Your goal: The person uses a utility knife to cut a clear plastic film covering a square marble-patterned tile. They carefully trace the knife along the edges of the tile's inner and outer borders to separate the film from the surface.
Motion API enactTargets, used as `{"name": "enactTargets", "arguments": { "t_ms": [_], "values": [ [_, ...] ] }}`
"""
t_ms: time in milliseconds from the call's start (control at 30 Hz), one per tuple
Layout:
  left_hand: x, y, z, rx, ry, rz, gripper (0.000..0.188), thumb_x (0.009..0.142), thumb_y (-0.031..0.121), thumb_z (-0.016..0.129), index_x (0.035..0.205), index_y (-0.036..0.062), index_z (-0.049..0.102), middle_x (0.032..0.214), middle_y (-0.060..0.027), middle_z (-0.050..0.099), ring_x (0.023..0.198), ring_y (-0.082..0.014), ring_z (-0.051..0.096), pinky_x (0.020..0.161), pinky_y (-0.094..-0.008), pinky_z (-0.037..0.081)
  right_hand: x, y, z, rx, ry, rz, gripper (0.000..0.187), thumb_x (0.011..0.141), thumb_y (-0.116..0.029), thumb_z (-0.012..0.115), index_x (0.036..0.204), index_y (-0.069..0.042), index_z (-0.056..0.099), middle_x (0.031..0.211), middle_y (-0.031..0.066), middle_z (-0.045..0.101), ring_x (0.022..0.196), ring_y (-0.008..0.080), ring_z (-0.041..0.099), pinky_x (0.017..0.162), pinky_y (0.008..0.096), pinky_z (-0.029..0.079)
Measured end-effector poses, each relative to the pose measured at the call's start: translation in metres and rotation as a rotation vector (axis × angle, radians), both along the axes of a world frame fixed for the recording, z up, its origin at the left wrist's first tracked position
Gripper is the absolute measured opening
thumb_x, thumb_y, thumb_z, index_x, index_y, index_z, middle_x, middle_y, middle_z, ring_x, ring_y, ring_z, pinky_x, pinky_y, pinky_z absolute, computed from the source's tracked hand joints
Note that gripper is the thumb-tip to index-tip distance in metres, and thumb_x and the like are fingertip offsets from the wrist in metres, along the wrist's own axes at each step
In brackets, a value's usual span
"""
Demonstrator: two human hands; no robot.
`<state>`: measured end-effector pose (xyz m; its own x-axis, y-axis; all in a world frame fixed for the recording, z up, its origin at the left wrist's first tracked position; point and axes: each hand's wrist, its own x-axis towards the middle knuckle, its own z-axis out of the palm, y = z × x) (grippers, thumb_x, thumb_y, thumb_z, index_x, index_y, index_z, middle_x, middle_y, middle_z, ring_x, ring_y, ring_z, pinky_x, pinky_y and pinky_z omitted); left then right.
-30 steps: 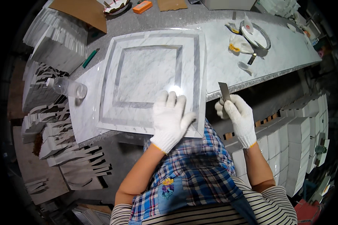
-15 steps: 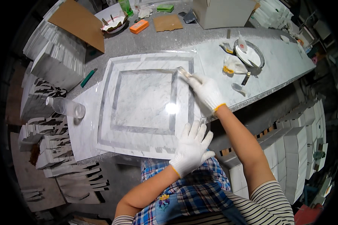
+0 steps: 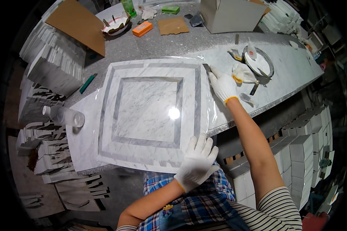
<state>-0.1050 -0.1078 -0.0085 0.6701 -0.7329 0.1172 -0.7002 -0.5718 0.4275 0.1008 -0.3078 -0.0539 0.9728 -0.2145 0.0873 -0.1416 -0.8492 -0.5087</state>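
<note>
A square marble panel (image 3: 148,109) with grey bands set in white lies before me on transparent plastic film (image 3: 212,111). My left hand (image 3: 196,161), in a white knit glove, is open with fingers spread at the panel's near right corner. My gloved right hand (image 3: 221,84) is closed round a small flat putty knife (image 3: 206,67); its blade tip is by the panel's far right corner, over the film. Whether the blade touches anything cannot be made out.
To the right are a bowl of white paste (image 3: 258,61), spare gloves (image 3: 243,73) and a small spatula (image 3: 254,87). A plastic bottle (image 3: 63,116) lies at left, near a green cutter (image 3: 88,83) and stacked tiles (image 3: 56,65). Beyond sit an orange box (image 3: 142,29) and a carton (image 3: 233,17).
My right hand has moved the putty knife off the panel's upper right band, rightward to its edge. The panel appears slightly lower in view. My left hand stays at the near corner.
</note>
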Motion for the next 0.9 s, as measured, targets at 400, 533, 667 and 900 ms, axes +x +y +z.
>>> {"name": "enactTargets", "arguments": {
  "t_ms": [400,533,667,900],
  "values": [
    [0.0,0.0,-0.004,-0.011,-0.002,0.007,0.061,0.075,0.041,0.082,0.119,0.0017,0.07,0.13,-0.021,0.061,0.132,-0.0434,0.051,0.109,-0.0545,0.04,-0.001,0.018,0.003,-0.139,0.023,0.01,0.047,0.101,-0.039,0.051,0.141,-0.017,0.064,0.095,0.0251,0.074,0.089,0.0453,0.071,0.08,0.0546,0.055],
    [0.001,0.0,-0.003,-0.029,0.0,0.01,0.06,0.074,0.04,0.083,0.118,0.0015,0.071,0.129,-0.0212,0.062,0.131,-0.044,0.052,0.109,-0.0544,0.041,0.002,0.021,0.003,-0.163,0.042,-0.007,0.048,0.1,-0.038,0.052,0.141,-0.016,0.064,0.094,0.0255,0.074,0.087,0.0458,0.071,0.079,0.0547,0.055],
    [0.001,0.0,-0.003,-0.031,0.005,0.017,0.059,0.072,0.038,0.085,0.116,0.0013,0.071,0.128,-0.0213,0.062,0.13,-0.0445,0.052,0.109,-0.0544,0.041,0.0,0.023,0.007,-0.175,0.049,0.021,0.048,0.1,-0.037,0.053,0.141,-0.016,0.064,0.095,0.0254,0.073,0.087,0.0458,0.071,0.08,0.0544,0.055],
    [0.001,0.0,-0.005,-0.045,-0.01,0.01,0.06,0.07,0.037,0.086,0.116,0.001,0.071,0.128,-0.0214,0.062,0.13,-0.0446,0.053,0.108,-0.0544,0.042,-0.009,0.022,0.0,-0.161,-0.003,0.061,0.046,0.099,-0.036,0.053,0.14,-0.017,0.064,0.093,0.0252,0.073,0.087,0.0457,0.07,0.08,0.0545,0.055]
  ]
}}
